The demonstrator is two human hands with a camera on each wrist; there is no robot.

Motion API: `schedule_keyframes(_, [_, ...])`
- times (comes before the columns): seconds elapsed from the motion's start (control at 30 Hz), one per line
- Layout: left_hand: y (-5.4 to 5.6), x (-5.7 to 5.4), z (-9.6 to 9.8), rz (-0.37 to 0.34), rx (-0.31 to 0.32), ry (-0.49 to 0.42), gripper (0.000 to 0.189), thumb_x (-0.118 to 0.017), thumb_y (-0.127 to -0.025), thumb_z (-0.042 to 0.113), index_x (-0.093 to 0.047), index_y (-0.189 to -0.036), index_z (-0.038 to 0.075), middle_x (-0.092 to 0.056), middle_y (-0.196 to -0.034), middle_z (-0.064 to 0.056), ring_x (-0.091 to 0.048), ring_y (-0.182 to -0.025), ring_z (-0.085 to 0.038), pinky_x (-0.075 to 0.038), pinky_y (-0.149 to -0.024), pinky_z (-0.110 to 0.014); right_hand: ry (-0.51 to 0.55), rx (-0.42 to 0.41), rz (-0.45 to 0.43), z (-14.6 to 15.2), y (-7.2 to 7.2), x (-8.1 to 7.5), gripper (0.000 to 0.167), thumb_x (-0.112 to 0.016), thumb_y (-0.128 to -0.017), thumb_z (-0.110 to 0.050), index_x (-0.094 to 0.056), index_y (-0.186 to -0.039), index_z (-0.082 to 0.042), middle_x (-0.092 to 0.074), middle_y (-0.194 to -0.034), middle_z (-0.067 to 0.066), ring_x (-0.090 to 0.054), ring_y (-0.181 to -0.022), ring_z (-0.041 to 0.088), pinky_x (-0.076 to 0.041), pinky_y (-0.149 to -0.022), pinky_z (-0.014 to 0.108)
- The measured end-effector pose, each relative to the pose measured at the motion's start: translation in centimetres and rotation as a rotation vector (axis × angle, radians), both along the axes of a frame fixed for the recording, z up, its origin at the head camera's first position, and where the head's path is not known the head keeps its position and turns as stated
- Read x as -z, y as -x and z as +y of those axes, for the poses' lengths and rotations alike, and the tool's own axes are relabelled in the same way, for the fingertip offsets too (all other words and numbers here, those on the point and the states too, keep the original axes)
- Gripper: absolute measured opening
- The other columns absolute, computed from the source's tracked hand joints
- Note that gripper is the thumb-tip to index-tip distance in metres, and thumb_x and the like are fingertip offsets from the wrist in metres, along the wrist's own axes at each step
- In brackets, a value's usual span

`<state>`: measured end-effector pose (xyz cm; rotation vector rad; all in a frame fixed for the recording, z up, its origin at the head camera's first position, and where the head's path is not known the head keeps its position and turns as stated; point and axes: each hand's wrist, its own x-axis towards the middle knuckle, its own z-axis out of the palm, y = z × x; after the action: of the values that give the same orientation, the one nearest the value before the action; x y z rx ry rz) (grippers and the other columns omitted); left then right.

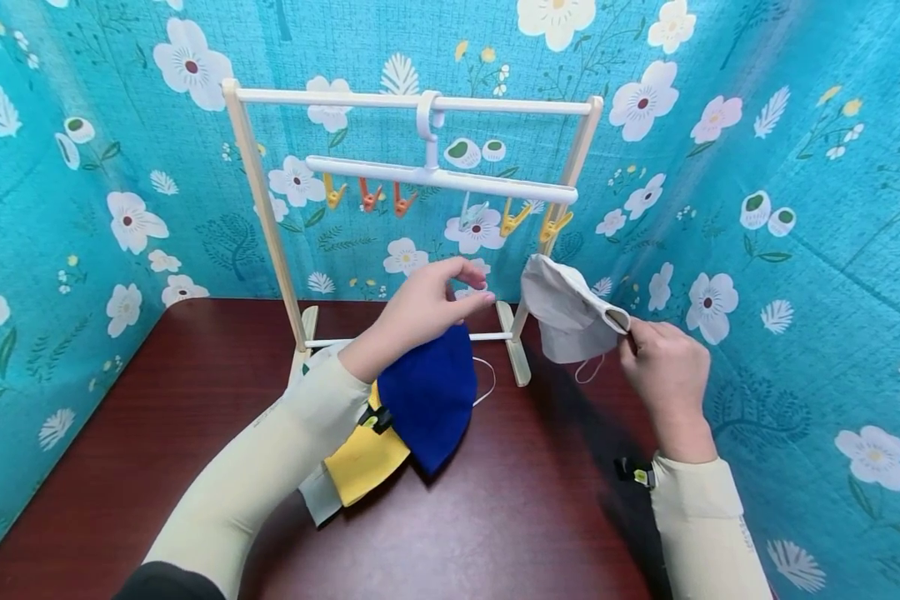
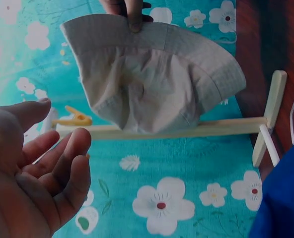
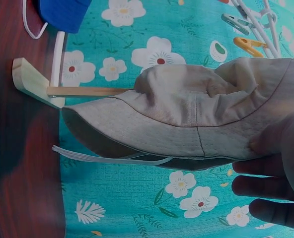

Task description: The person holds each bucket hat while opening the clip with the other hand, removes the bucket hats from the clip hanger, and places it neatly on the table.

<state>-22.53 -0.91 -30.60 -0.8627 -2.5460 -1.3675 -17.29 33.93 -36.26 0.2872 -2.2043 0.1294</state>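
A beige bucket hat [image 1: 570, 312] hangs in the air at the right of the rack, its brim pinched by my right hand [image 1: 667, 375]. In the right wrist view a thin white cord [image 3: 107, 159] loops below the brim. My left hand [image 1: 427, 304] is raised in front of the rack, holding nothing, with its fingers loosely bent. The left wrist view shows those fingers apart from the hat [image 2: 152, 74]. Above both hands, a white hanger bar [image 1: 450, 179] carries several clips, including a yellow clip [image 1: 555, 223] at its right end.
A wooden rack [image 1: 262, 200] stands on the dark red table [image 1: 510, 517]. Under my left forearm lie a blue hat [image 1: 435, 400] with a white cord, a yellow cloth item [image 1: 367, 462] and a grey piece [image 1: 320, 496]. Floral curtain [image 1: 817, 250] encloses the back and sides.
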Motion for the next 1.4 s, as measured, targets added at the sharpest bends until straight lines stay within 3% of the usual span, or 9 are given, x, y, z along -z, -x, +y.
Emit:
schedule_keyframes(0.4, [-2.3, 1.1, -5.5, 0.021, -0.043, -0.024, 0.027, -0.07, -0.096, 0.045, -0.07, -0.116, 0.027, -0.071, -0.097, 0.012, -0.066, -0.066, -0.011, -0.053, -0.06, -0.037, 0.034, -0.019, 0.011, -1.0, 0.1, 0.3, 0.021, -0.069, -0.096, -0.015, -0.072, -0.084, 0.001, -0.061, -0.06, 0.016, -0.048, -0.047, 0.028, -0.027, -0.042, 0.033])
schedule_keyframes(0.67, [-4.0, 2.1, -8.1, 0.025, -0.075, -0.043, 0.026, -0.072, -0.096, 0.043, -0.071, -0.114, 0.025, -0.071, -0.101, 0.011, -0.065, -0.074, -0.012, -0.056, -0.065, -0.035, 0.067, -0.06, 0.033, -1.9, 0.6, 0.5, 0.016, -0.073, -0.092, -0.012, -0.073, -0.083, 0.002, -0.064, -0.063, 0.017, -0.051, -0.049, 0.03, -0.027, -0.043, 0.034])
schedule_keyframes(0.83, [-4.8, 2.7, -9.3, 0.035, -0.088, -0.048, 0.024, -0.073, -0.095, 0.041, -0.071, -0.113, 0.025, -0.071, -0.101, 0.011, -0.064, -0.076, -0.011, -0.056, -0.064, -0.033, 0.092, -0.086, 0.054, -2.3, 1.1, 0.8, 0.016, -0.074, -0.092, -0.012, -0.072, -0.08, 0.0, -0.063, -0.062, 0.016, -0.052, -0.05, 0.029, -0.026, -0.044, 0.033])
schedule_keyframes(1.03, [-5.9, 3.3, -10.3, 0.042, -0.1, -0.013, 0.023, -0.075, -0.095, 0.038, -0.073, -0.112, 0.023, -0.071, -0.102, 0.011, -0.064, -0.074, -0.011, -0.054, -0.058, -0.033, 0.101, -0.106, 0.049, -3.0, 1.9, 1.5, 0.014, -0.074, -0.091, -0.012, -0.073, -0.081, -0.001, -0.065, -0.064, 0.015, -0.054, -0.051, 0.028, -0.033, -0.044, 0.037])
schedule_keyframes(1.2, [-6.7, 3.7, -11.0, 0.016, -0.111, -0.001, 0.021, -0.075, -0.095, 0.038, -0.072, -0.112, 0.026, -0.07, -0.102, 0.012, -0.063, -0.074, -0.013, -0.054, -0.058, -0.033, 0.116, -0.13, 0.063, -3.5, 2.8, 2.2, 0.017, -0.073, -0.093, -0.015, -0.073, -0.082, -0.002, -0.068, -0.067, 0.016, -0.058, -0.054, 0.03, -0.035, -0.045, 0.039])
schedule_keyframes(1.4, [-7.3, 4.3, -11.8, 0.033, -0.108, -0.013, 0.023, -0.076, -0.094, 0.036, -0.072, -0.113, 0.024, -0.071, -0.105, 0.011, -0.063, -0.073, -0.012, -0.054, -0.059, -0.031, 0.147, -0.148, 0.068, -3.8, 3.8, 2.9, 0.017, -0.074, -0.093, -0.016, -0.075, -0.085, -0.002, -0.07, -0.071, 0.017, -0.059, -0.057, 0.032, -0.039, -0.047, 0.04])
